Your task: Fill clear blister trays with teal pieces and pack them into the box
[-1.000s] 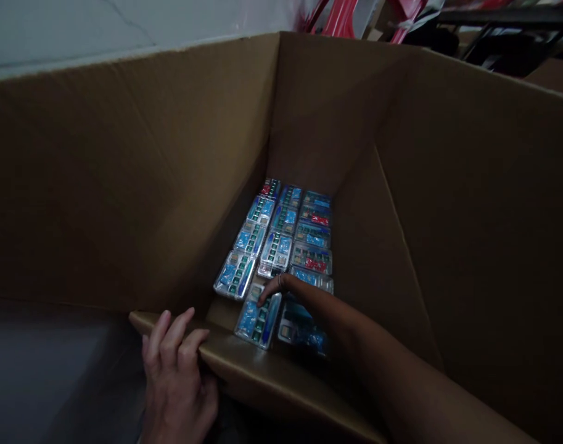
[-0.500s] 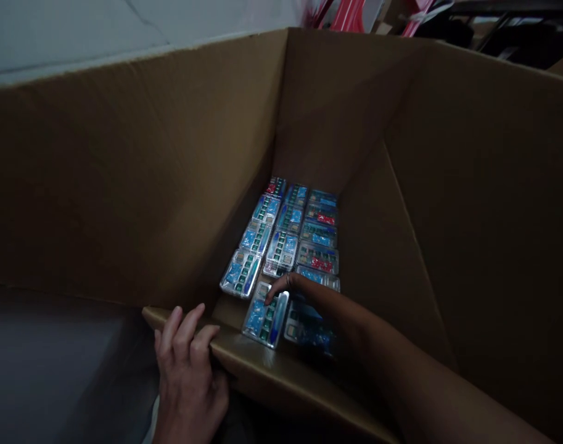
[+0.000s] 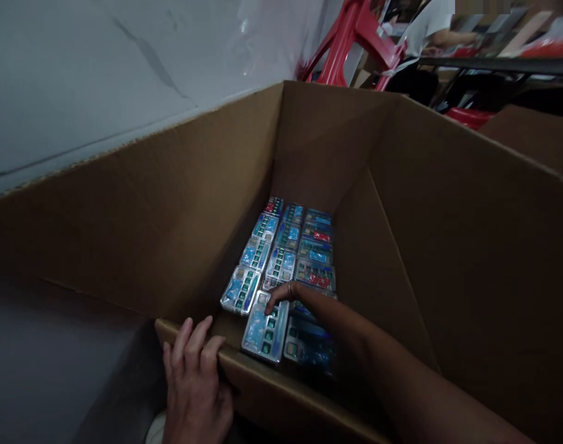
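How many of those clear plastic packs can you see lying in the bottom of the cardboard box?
About 14 packs: left column four, middle column about five, right column about five by the box wall. The right hand and forearm cover some, so more may be hidden.

We look from head height, forward and steeply down into the cardboard box [image 3: 124,209], close above its near rim.

Dim overall, underexposed inside the box [image 3: 124,203]. Brighter at top, on the pale wall [image 3: 100,68], with a soft glare patch there. Deep shadow over the near corner and forearm. Faint glints on the packs [image 3: 281,259]. Stretched, bent lines toward the edges; blurred background at top right.
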